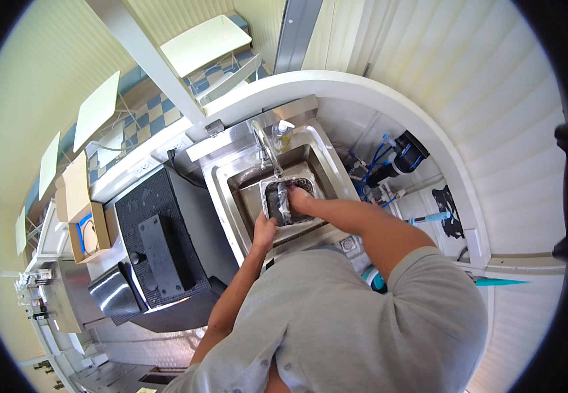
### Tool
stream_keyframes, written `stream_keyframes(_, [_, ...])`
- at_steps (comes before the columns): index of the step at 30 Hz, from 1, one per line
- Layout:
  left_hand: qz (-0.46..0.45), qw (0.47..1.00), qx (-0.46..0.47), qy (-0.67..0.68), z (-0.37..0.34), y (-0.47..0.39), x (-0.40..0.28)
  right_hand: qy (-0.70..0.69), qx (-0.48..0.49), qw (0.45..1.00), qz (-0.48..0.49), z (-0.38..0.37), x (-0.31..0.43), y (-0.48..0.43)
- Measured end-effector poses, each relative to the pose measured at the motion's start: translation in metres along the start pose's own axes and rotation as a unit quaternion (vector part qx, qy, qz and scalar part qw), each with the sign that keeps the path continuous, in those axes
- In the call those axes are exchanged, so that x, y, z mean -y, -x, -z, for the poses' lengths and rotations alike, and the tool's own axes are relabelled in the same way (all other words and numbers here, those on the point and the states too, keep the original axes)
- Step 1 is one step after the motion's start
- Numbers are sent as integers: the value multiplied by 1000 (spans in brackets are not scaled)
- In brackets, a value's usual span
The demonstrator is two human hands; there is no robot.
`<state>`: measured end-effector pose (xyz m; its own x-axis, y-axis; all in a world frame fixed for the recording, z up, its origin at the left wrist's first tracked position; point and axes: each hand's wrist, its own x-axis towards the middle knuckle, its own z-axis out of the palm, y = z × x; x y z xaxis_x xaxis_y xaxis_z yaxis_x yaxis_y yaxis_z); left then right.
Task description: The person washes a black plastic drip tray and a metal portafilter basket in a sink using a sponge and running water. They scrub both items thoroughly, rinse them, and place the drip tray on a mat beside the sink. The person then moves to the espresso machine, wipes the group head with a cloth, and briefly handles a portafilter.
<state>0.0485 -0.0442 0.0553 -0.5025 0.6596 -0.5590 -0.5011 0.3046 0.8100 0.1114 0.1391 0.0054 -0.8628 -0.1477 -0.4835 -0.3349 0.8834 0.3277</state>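
Note:
A rectangular metal pan [263, 196] with a pale rim is in the stainless steel sink basin [244, 196], under the curved faucet [267, 147]. My left hand [264, 231] grips its near left corner, thumb over the rim. Inside the pan is my right hand [301, 200], its fingers pointing down and left and partly hidden. Beside those fingers runs a whitish-grey streak [283, 199]; whether it is suds, water or a cloth cannot be made out. What the right hand holds, if anything, is not visible.
Behind the basin stands a pump soap bottle [282, 135]. Left of the sink, a black appliance [161, 236] carries a perforated mat, with an open cardboard box [87, 231] beyond. On the right are a black water filter [398, 159] with blue tubing and a light-blue handle [434, 217].

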Motion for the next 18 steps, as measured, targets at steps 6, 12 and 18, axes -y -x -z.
stream_keyframes(6, [-57, 998, -10, 27, -5, 11, 3, -609, -93, 786, -56, -33, 18, -49])
stream_keyframes(12, [-24, 998, -15, 59, 7, 7, 11, -953, -9, 221, -208, -30, 35, -49])
stream_keyframes(18, [-11, 998, -13, 61, 1, 12, 13, -728, 117, 600, -311, -12, 22, -51])
